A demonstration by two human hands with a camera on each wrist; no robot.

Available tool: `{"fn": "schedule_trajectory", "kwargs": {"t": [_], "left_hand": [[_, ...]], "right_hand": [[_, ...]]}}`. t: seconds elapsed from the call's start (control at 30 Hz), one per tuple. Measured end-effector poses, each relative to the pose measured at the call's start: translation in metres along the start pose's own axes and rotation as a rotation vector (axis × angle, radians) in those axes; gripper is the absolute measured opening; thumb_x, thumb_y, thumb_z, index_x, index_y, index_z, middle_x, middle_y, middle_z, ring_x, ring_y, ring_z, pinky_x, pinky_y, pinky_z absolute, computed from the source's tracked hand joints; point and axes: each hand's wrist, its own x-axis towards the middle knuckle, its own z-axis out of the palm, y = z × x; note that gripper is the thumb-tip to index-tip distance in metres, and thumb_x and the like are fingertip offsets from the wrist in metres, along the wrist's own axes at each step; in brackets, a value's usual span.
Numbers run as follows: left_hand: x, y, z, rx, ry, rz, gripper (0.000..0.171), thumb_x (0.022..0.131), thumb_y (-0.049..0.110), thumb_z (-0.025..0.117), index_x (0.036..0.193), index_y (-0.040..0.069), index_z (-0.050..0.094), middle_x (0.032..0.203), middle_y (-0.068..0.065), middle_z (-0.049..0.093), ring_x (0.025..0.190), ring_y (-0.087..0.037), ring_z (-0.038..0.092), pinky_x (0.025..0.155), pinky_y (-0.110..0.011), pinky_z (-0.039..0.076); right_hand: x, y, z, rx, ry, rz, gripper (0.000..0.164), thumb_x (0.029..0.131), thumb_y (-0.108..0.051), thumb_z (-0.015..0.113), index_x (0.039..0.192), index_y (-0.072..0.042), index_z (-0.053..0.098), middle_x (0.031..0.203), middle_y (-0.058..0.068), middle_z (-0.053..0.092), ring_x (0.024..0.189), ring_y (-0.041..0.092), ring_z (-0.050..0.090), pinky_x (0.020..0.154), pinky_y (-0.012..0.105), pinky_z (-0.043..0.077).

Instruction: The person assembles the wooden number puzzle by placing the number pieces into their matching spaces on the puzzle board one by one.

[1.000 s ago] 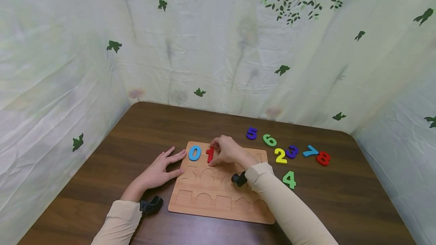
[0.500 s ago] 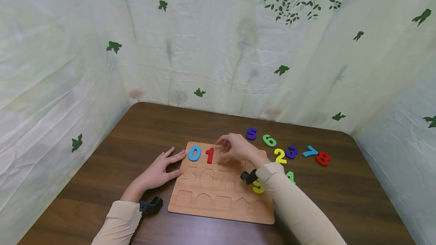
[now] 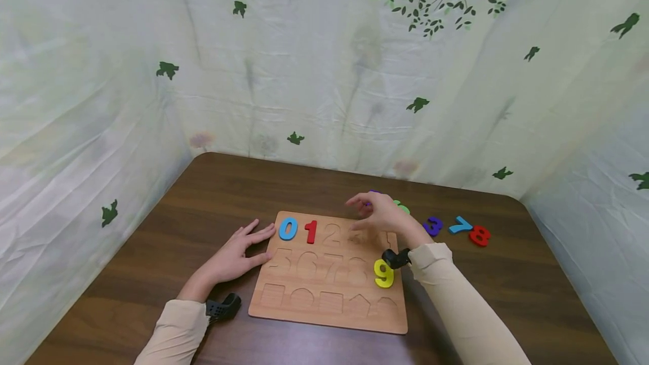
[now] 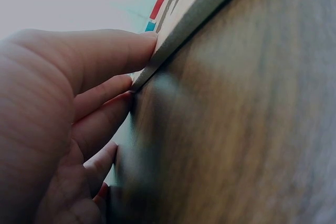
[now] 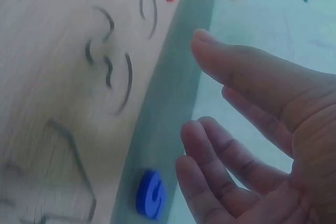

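A wooden number puzzle board [image 3: 314,280] lies on the table. In its top row sit a blue 0 [image 3: 288,229] and a red 1 [image 3: 311,232]; a yellow 9 [image 3: 383,274] is at the right of the middle row. My left hand [image 3: 238,252] rests on the board's left edge, fingers spread; the left wrist view shows the thumb [image 4: 115,51] against that edge. Above the board's upper right part hovers my right hand [image 3: 382,213], holding nothing, thumb and fingers apart. It partly covers the purple 5 [image 5: 151,194] and green 6 [image 3: 401,207] in the head view.
Right of the board lie a purple 3 [image 3: 432,226], a blue 7 [image 3: 460,225] and a red 8 [image 3: 479,235]. The right arm hides the part of the table nearer than these. A patterned cloth [image 3: 324,72] hangs behind the brown table [image 3: 243,179].
My right hand has let go of the red 1, left it in the top row, and moved right. It now covers the yellow 2, and the arm covers the green 4. The left hand stays put.
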Motion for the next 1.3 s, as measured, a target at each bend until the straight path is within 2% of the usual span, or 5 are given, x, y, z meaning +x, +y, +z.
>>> {"fn": "schedule_trajectory", "kwargs": {"t": [0.33,0.47,0.7,0.8,1.3], "left_hand": [[-0.001,0.002,-0.001,0.004,0.007,0.010,0.064,0.102,0.031,0.075,0.158,0.010,0.054,0.166,-0.016,0.050,0.163,-0.052,0.021,0.128,-0.078,0.014],[0.000,0.001,-0.001,0.005,0.007,0.013,0.064,0.102,0.031,0.075,0.158,0.009,0.054,0.166,-0.016,0.050,0.163,-0.052,0.021,0.128,-0.078,0.014],[0.000,0.001,-0.001,0.001,0.010,0.017,0.064,0.101,0.030,0.075,0.158,0.009,0.055,0.165,-0.016,0.051,0.163,-0.052,0.022,0.128,-0.077,0.013],[0.000,0.000,-0.001,0.004,0.013,0.016,0.064,0.101,0.031,0.075,0.158,0.010,0.055,0.165,-0.015,0.051,0.163,-0.052,0.022,0.128,-0.078,0.014],[0.000,-0.001,-0.001,0.004,0.009,-0.002,0.064,0.101,0.032,0.075,0.158,0.011,0.055,0.166,-0.016,0.050,0.163,-0.051,0.022,0.126,-0.080,0.015]], "right_hand": [[-0.019,0.034,-0.018,0.136,-0.001,-0.009,0.060,0.092,-0.018,0.087,0.147,-0.005,0.064,0.138,0.024,0.067,0.117,0.035,0.071,0.103,0.047,0.061],[-0.026,0.046,-0.024,0.198,0.017,0.024,0.060,0.092,-0.018,0.087,0.146,-0.006,0.065,0.136,0.024,0.067,0.114,0.033,0.071,0.100,0.047,0.062],[-0.042,0.063,-0.032,0.260,0.046,0.095,0.063,0.096,-0.022,0.084,0.152,-0.008,0.059,0.152,0.024,0.058,0.127,0.039,0.068,0.098,0.050,0.062],[-0.048,0.071,-0.036,0.262,0.056,0.101,0.065,0.097,-0.021,0.083,0.155,-0.006,0.056,0.150,0.026,0.059,0.122,0.038,0.071,0.097,0.051,0.063],[-0.075,0.108,-0.036,0.270,0.097,0.148,0.066,0.096,-0.020,0.084,0.152,0.000,0.056,0.144,0.029,0.063,0.106,0.028,0.075,0.092,0.030,0.062]]}}
